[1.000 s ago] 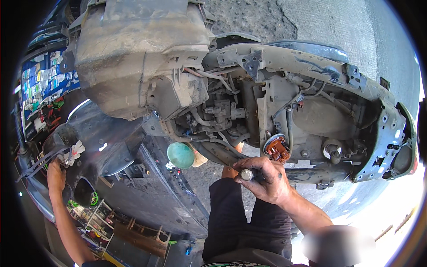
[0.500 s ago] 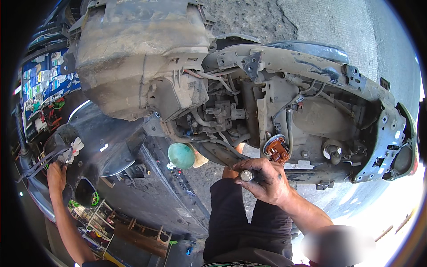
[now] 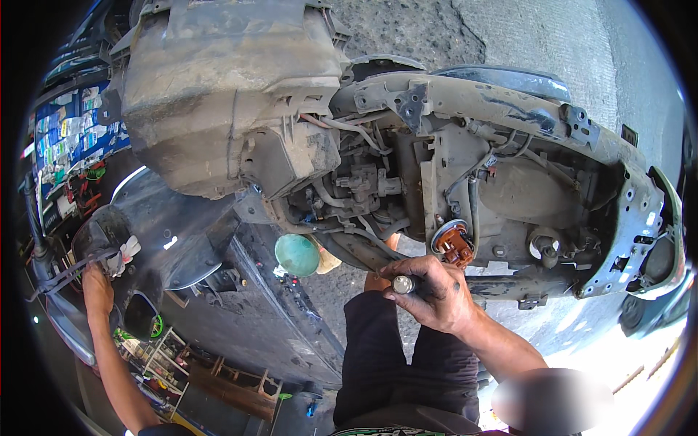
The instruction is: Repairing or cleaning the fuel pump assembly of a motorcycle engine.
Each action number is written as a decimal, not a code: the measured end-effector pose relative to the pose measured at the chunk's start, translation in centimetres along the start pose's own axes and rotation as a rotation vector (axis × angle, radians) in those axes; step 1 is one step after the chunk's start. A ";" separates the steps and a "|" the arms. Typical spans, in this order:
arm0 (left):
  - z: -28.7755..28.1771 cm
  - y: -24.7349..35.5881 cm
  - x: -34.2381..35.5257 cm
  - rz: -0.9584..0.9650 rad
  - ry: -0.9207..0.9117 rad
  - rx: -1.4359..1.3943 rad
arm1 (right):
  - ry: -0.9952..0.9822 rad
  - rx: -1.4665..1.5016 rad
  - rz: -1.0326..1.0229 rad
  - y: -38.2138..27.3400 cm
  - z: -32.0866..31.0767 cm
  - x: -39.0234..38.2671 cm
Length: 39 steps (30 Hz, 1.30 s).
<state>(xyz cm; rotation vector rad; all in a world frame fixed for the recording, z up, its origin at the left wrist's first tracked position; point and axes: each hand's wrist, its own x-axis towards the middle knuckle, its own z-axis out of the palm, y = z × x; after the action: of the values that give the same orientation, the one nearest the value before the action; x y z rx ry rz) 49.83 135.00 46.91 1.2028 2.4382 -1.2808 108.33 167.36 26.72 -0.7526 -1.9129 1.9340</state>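
My right hand is closed around a short dark tool with a round, shiny metal end; the rest of the tool is hidden in the grip. It hovers just in front of an orange-brown round fitting on the stripped scooter frame. Far to the left, my left hand reaches into the front compartment of the scooter body, beside a dark strap and a white propeller-shaped piece. Its fingers are hidden there.
A large dusty plastic housing covers the upper left of the frame. On the ground below sits a green bowl. A metal rack with parts stands at lower left, and a blue board with packets hangs behind.
My left hand has pushed further up into the front compartment, and its fingers have gone out of sight. The right hand stays nearly still. A dark vehicle has come into view at the far right.
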 end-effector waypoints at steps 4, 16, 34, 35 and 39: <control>0.6 -0.4 -0.1 -0.020 0.008 0.001 | 0.002 0.012 0.008 0.0 0.2 0.0; 0.8 -0.4 -0.2 -0.043 0.016 -0.094 | -0.016 0.013 0.021 -0.1 0.3 0.0; -0.2 0.1 0.1 -0.048 -0.014 -0.054 | 0.012 0.142 0.004 0.0 0.2 -0.7; -0.5 0.2 0.1 -0.059 -0.040 -0.067 | 0.022 0.157 -0.007 0.0 0.2 -0.7; -0.4 -0.2 0.0 -0.059 -0.042 -0.067 | 0.024 0.140 0.000 -0.2 0.0 -0.9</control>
<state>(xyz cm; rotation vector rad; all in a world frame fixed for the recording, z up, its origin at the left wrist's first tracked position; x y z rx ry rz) 49.74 135.23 47.26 1.0848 2.4828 -1.2156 109.07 166.84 27.02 -0.7315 -1.7428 2.0244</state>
